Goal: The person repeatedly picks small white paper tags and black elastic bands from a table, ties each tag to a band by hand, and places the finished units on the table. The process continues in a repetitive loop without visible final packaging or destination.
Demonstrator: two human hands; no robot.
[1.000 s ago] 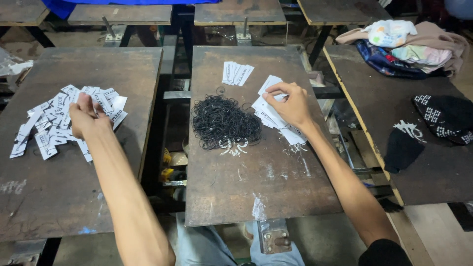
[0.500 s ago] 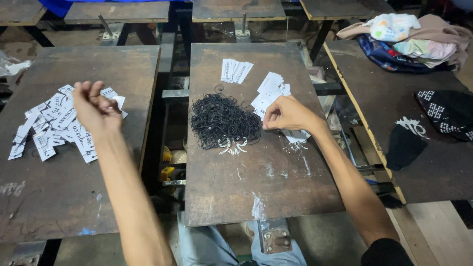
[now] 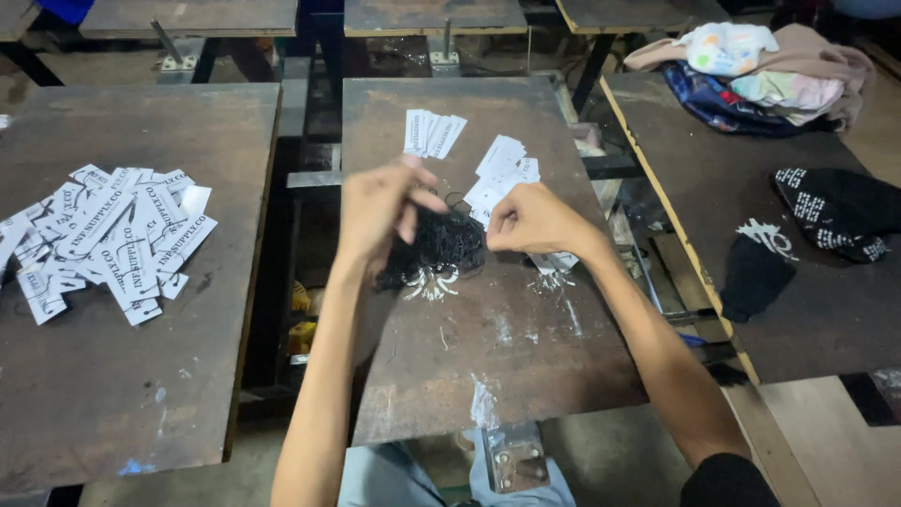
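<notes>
Head view: your left hand (image 3: 380, 211) has swung back from the printed tags (image 3: 108, 235), loosely curled and empty, over the black strings (image 3: 441, 246); your right hand (image 3: 535, 221) pinches, contents unclear.

Both bare forearms reaching forward over the middle board (image 3: 488, 376), left hand (image 3: 375, 211) loosely curled with fingers parted, right hand (image 3: 535, 221) closed in a pinch, knuckles up, hands near each other
</notes>
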